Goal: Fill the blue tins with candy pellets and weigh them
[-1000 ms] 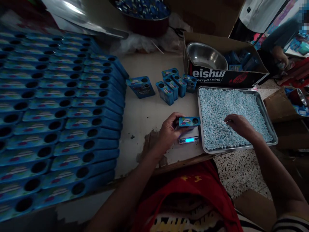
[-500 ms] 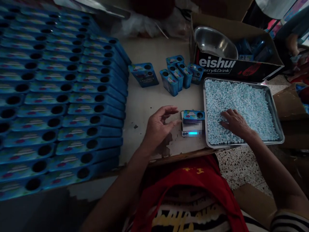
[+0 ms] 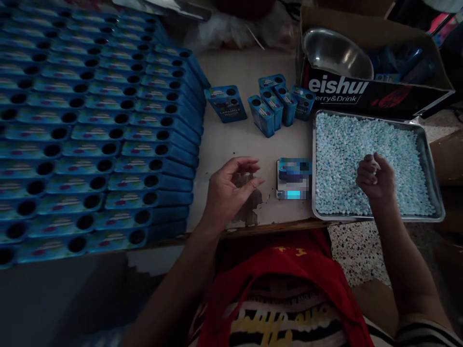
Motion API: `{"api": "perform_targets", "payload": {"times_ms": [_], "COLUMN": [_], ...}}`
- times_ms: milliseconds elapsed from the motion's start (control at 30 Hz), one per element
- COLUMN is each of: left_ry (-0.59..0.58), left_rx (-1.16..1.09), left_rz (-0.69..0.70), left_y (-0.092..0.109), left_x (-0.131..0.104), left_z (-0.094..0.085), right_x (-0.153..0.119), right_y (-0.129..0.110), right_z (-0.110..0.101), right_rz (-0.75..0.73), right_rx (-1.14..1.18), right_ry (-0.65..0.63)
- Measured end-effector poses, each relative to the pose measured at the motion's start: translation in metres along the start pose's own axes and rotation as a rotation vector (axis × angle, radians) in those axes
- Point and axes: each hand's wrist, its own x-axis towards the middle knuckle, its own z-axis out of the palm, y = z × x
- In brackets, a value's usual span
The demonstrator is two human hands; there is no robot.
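Note:
My left hand (image 3: 230, 189) hovers over the table just left of a small digital scale (image 3: 292, 194), its fingers curved and apart with nothing in them. On the scale lies a blue candy box (image 3: 288, 165) with a dark round hole in its top; part of it is blurred. My right hand (image 3: 376, 177) is raised a little above a metal tray (image 3: 438, 205) and closed in a fist, with something pale, seemingly candies, showing at the fingers. Small light-blue candies (image 3: 342, 154) fill the tray.
Rows of blue boxes (image 3: 126, 149) cover the table's left side. Several more boxes (image 3: 265, 113) stand behind the scale, one (image 3: 226, 103) apart from them. Behind the tray, a black carton (image 3: 379, 96) holds a steel bowl (image 3: 336, 55) and blue boxes. The table's front edge is close to my body.
My right hand has lifted from the candies, moved right and closed into a fist. My left hand stays open beside the scale. The view has shifted slightly.

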Motion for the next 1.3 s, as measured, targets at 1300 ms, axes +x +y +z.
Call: {"api": "perform_targets", "payload": {"times_ms": [1300], "left_ry": [-0.091], "left_rx": [-0.046], "left_rz": [0.033], "left_y": [-0.022], "left_x": [0.014], "left_z": [0.009], "right_x": [-0.019], "right_y": [-0.081], "right_z": [0.115], "right_rz": [-0.599], "right_rx": [-0.615], "right_ry": [-0.183]}}
